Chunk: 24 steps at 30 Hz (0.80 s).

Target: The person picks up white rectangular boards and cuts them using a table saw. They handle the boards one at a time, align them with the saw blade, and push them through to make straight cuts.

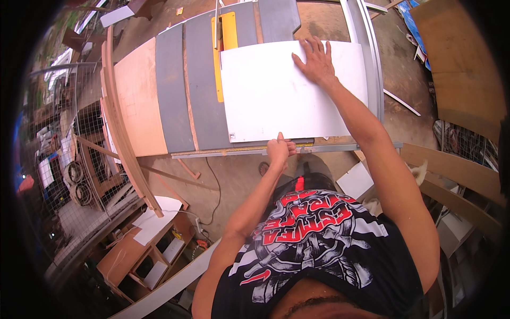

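A large white board (292, 95) lies flat across a grey saw table (170, 90), its left edge beside the yellow insert plate (229, 32). My left hand (281, 149) pinches the board's near edge, thumb on top and fingers curled at the rim. Stretched forward over the board, my right hand (317, 61) rests with spread fingers near its far edge. A thin upright metal part (217, 26) stands in the slot of the insert plate; a blade cannot be made out.
A metal rail (234, 151) runs along the table's near edge. On the left are a plywood panel (138, 101), long wooden strips (118, 122) and a wire mesh fence (79, 143). A wooden cabinet frame (143, 255) stands lower left. Brown boards (462, 69) lean at right; a cable (215, 196) crosses the floor.
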Each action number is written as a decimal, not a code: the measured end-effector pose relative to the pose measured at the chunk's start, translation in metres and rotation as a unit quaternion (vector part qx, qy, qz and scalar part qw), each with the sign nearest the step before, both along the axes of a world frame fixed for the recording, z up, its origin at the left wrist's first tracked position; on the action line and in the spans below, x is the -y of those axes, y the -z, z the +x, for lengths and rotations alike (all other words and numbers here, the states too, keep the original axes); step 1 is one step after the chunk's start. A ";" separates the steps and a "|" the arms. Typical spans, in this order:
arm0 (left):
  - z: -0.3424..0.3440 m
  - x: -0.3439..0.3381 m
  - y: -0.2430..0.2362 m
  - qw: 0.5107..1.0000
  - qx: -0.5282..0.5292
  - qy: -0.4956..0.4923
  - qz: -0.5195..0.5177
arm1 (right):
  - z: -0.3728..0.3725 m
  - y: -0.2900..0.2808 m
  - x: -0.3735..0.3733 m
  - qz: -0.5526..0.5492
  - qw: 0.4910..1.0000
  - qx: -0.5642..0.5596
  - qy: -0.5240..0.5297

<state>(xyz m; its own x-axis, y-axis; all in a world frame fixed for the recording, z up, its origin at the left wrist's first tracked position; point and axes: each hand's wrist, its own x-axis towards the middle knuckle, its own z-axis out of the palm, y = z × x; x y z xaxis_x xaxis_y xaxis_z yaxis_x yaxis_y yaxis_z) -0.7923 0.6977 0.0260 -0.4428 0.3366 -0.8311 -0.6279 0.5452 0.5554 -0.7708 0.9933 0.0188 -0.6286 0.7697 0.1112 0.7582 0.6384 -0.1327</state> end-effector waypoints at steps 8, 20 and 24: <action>-0.007 -0.015 -0.001 0.999 0.015 -0.025 0.015 | -0.006 0.006 -0.014 0.019 1.000 -0.006 0.001; -0.014 -0.035 -0.003 0.999 0.002 -0.035 0.002 | -0.016 0.014 -0.032 0.020 1.000 0.006 0.013; -0.020 -0.041 -0.002 0.999 0.021 -0.045 0.021 | -0.020 0.008 -0.037 0.012 1.000 0.016 0.011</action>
